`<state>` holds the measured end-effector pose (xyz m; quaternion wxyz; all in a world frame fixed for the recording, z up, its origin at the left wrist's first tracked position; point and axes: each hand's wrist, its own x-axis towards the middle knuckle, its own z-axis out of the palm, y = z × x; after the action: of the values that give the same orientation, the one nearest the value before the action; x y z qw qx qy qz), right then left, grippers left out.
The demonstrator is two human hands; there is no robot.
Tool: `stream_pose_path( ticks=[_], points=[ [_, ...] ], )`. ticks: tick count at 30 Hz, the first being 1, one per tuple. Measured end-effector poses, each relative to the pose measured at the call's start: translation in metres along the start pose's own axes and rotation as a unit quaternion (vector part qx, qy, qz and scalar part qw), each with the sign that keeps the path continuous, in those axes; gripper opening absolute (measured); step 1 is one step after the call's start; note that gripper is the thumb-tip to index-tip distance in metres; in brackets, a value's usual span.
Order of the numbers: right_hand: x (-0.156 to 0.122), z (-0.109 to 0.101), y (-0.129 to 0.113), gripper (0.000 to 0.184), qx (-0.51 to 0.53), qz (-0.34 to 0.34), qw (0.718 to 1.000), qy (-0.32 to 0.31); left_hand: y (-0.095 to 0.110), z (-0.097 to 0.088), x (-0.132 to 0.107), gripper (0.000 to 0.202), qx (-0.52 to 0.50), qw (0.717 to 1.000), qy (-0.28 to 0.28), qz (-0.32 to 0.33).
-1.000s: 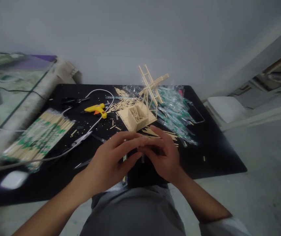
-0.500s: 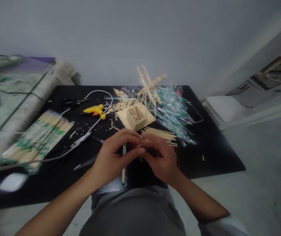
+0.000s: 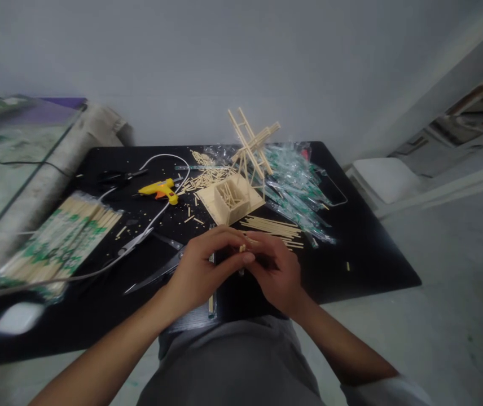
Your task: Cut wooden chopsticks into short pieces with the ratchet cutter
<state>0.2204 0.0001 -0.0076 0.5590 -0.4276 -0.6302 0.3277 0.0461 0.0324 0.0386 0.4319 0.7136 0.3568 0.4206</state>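
Note:
My left hand and my right hand meet over the table's front part, fingers curled together. Between the fingertips show the pale ends of thin wooden sticks; the rest of the sticks is hidden by my fingers. Both hands seem closed on them. Under my left hand lies a wrapped pair of chopsticks, partly covered. Just beyond my hands stands a wooden windmill-like model on a square board, with a small box of short sticks. Loose sticks lie beside the board.
Scissors lie open left of my hands. Behind them are a yellow glue gun and a white cable. A pack of wrapped chopsticks sits at the left, crumpled wrappers at the back right, stick offcuts behind the model.
The view has shifted slightly. My hands stay together in nearly the same place, and the stick ends between the fingertips show more clearly now.

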Motion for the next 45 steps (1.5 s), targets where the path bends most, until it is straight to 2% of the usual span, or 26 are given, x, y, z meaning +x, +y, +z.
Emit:
stream_pose_path(
  ticks=[6,10,11,13,15,17,21,23,26,29,31,32,35,38,41,45],
  points=[
    [-0.001,0.001,0.008,0.032,0.035,0.020,0.999,-0.026,-0.004,0.000,-0.001,0.011,0.064,0.997,-0.010,0.027],
    [-0.004,0.005,0.013,0.045,0.045,0.043,0.996,-0.069,-0.001,-0.004,-0.002,0.013,0.104,0.993,0.002,0.056],
    [-0.005,0.005,0.014,0.043,0.035,0.046,0.994,-0.088,0.001,-0.007,-0.003,0.014,0.110,0.992,0.008,0.057],
    [-0.005,0.003,0.015,0.028,0.008,0.046,0.990,-0.129,0.003,-0.014,-0.006,0.016,0.120,0.991,0.034,0.052],
    [-0.004,-0.002,0.015,0.017,-0.014,0.046,0.986,-0.162,0.003,-0.024,-0.010,0.018,0.123,0.988,0.085,0.035],
    [-0.001,-0.009,0.015,0.020,-0.027,0.048,0.984,-0.172,0.001,-0.034,-0.013,0.021,0.101,0.981,0.168,0.008],
    [0.011,-0.033,0.019,0.026,-0.092,0.063,0.983,-0.149,-0.004,-0.054,-0.017,0.029,-0.044,0.940,0.338,-0.014],
    [0.020,-0.052,0.026,0.024,-0.148,0.080,0.978,-0.122,-0.005,-0.062,-0.019,0.025,-0.091,0.916,0.390,-0.021],
    [0.035,-0.085,0.041,0.031,-0.236,0.131,0.963,-0.013,-0.009,-0.068,-0.026,0.023,-0.093,0.904,0.416,-0.024],
    [0.048,-0.110,0.058,0.038,-0.335,0.151,0.923,0.112,-0.018,-0.065,-0.037,0.019,-0.081,0.909,0.408,-0.026],
    [0.055,-0.118,0.069,0.040,-0.384,0.140,0.899,0.158,-0.023,-0.060,-0.044,0.020,-0.072,0.920,0.380,-0.058],
    [0.059,-0.119,0.074,0.042,-0.402,0.129,0.892,0.162,-0.025,-0.057,-0.048,0.020,-0.065,0.929,0.357,-0.078],
    [0.066,-0.116,0.086,0.047,-0.433,0.094,0.887,0.126,-0.029,-0.051,-0.055,0.017,-0.020,0.956,0.278,-0.096],
    [0.069,-0.111,0.094,0.049,-0.452,0.065,0.885,0.087,-0.032,-0.049,-0.060,0.019,0.065,0.976,0.204,-0.050],
    [0.069,-0.109,0.099,0.051,-0.467,0.043,0.881,0.065,-0.036,-0.048,-0.063,0.025,0.167,0.971,0.170,0.031],
    [0.061,-0.103,0.098,0.051,-0.471,0.022,0.880,0.058,-0.044,-0.047,-0.070,0.033,0.271,0.945,0.139,0.121]
  ],
)
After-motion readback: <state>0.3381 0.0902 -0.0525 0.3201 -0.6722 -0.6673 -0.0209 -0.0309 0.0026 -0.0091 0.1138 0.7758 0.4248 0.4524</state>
